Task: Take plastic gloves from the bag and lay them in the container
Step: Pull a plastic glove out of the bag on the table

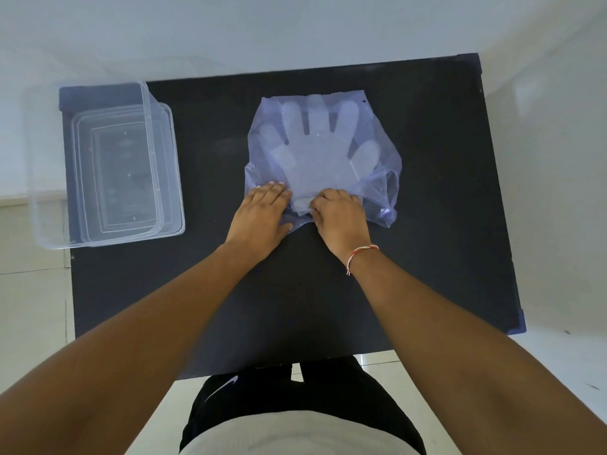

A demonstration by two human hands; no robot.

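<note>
A thin bluish plastic bag (377,152) lies flat in the middle of the black table (443,241). Clear plastic gloves (315,152) show through it, fingers spread and pointing away from me. My left hand (259,215) rests flat on the bag's near left edge, fingers together. My right hand (341,215) has its fingers curled at the bag's mouth, pinching the cuff end of the gloves. An empty clear plastic container (108,172) stands at the table's left edge, well apart from both hands.
The container overhangs the table's left side. The table's far edge sits close to a pale wall (295,34). Light floor tiles (33,307) surround the table. A red and white thread band is on my right wrist.
</note>
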